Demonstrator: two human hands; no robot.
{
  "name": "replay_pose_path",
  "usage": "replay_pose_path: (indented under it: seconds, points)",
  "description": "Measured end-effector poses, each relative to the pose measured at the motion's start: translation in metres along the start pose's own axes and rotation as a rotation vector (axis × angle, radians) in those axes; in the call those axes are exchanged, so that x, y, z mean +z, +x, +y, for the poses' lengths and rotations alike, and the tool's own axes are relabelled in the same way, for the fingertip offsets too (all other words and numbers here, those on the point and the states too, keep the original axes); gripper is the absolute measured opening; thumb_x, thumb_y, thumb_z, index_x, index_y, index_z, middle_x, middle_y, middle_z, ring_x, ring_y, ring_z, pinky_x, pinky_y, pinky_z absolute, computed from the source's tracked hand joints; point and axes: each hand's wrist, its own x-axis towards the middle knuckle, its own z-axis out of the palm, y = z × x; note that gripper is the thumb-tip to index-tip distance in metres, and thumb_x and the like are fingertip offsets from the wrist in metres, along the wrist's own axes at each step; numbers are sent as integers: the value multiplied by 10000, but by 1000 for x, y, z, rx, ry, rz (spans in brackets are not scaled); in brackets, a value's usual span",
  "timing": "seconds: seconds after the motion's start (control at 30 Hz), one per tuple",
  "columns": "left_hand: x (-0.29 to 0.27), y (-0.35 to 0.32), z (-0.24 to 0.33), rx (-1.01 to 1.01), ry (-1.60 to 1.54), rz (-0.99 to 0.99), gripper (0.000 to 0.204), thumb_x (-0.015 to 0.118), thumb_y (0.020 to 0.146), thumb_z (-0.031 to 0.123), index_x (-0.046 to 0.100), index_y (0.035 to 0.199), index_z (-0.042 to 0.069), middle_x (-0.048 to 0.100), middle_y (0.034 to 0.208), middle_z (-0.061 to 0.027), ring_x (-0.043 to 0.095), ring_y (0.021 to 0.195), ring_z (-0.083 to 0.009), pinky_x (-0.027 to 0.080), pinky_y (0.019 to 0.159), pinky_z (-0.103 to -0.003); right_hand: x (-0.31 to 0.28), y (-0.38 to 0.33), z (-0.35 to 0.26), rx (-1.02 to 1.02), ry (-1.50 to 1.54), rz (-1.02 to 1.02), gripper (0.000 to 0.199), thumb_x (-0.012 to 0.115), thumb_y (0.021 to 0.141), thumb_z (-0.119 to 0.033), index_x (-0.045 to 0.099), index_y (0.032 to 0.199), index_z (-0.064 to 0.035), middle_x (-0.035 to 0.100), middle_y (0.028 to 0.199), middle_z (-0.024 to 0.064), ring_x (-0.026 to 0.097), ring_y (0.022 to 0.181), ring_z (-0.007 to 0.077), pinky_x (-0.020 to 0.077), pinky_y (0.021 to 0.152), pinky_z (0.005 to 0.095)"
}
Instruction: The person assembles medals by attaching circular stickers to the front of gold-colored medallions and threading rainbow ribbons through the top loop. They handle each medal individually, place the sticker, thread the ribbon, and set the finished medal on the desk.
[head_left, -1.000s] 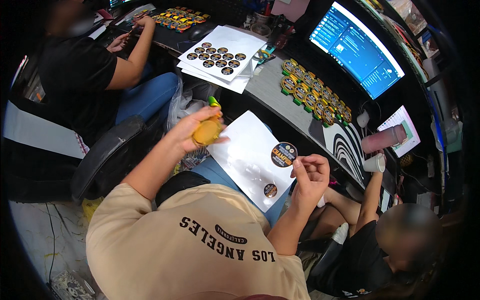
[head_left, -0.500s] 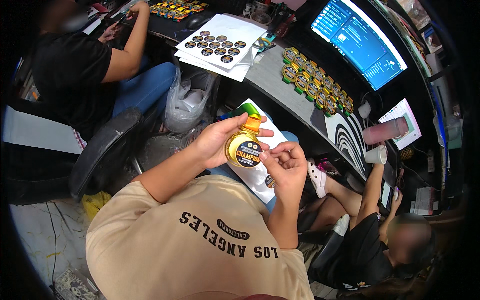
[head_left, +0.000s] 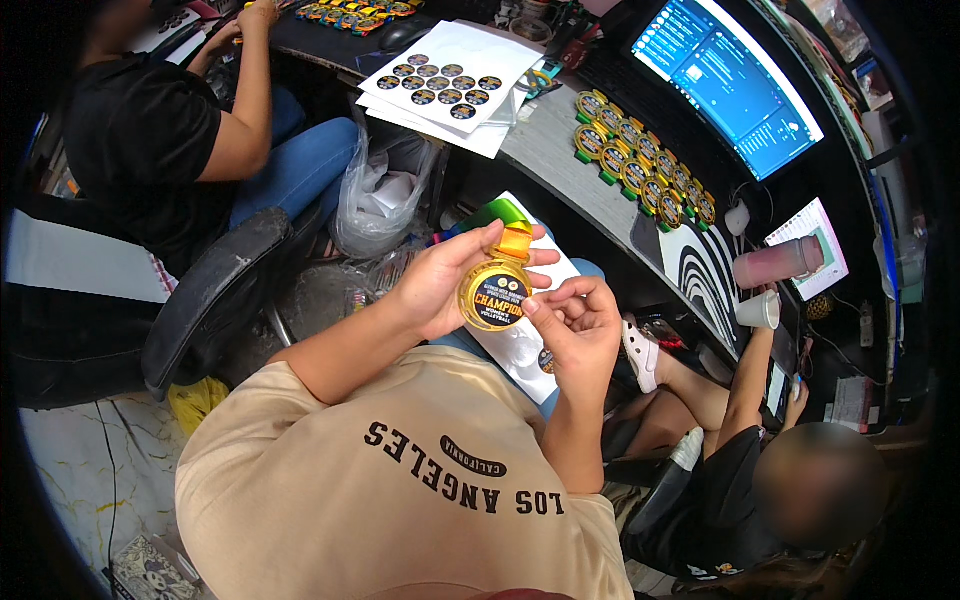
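1. On the tabletop (head_left: 550, 140), medal rows (head_left: 634, 177) stand tight, probably saving space.
2. Across the lap (head_left: 589, 269) lies the sheet (head_left: 519, 354), within easy reach.
3. Left grip (head_left: 440, 287): half-curled, holding the medal (head_left: 466, 308) from beneath, face up.
4. Right grip (head_left: 580, 322): nearly closed, pinching the edge of the sticker (head_left: 498, 300) over the medal, sparing its print.

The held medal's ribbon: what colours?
The ribbon shows green, yellow and orange, best in the head view.

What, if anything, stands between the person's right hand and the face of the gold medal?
Only the round dark label, lying over the face of the gold medal, with the thumb of the right hand at its edge.
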Motion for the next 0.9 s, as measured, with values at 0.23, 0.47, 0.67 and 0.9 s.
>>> replay_pose_path:
  seconds: [0.23,0.47,0.67,0.9]
  points:
    - [3,-1,-1,8,1,6,532,337,1027,395,386,1391,10,539,1290,-189,582,1143,-261,504,959,-388,2,0,1,-25,-35,-5,243,702,799,98,524,926,-8,591,831,20,479,607,-20,326,503,124]
    - [4,-2,-1,23,-1,-11,541,335,1027,400,374,1403,12,536,1294,-188,585,1143,-266,501,966,-391,2,0,0,-6,-58,10,259,710,786,100,509,894,-23,642,803,58,537,639,14,406,574,141]
    - [6,-4,0,20,6,-6,539,332,1029,399,372,1406,15,537,1297,-191,584,1147,-278,500,969,-392,5,-1,0,-24,-69,7,244,717,793,82,528,920,-7,579,815,8,430,569,-32,287,472,124]
    - [8,-4,0,33,-3,-13,528,324,1033,385,378,1400,9,546,1288,-192,590,1139,-277,501,967,-387,6,-2,0,-39,-104,15,249,724,788,79,529,916,-7,578,815,6,426,565,-32,283,466,127]
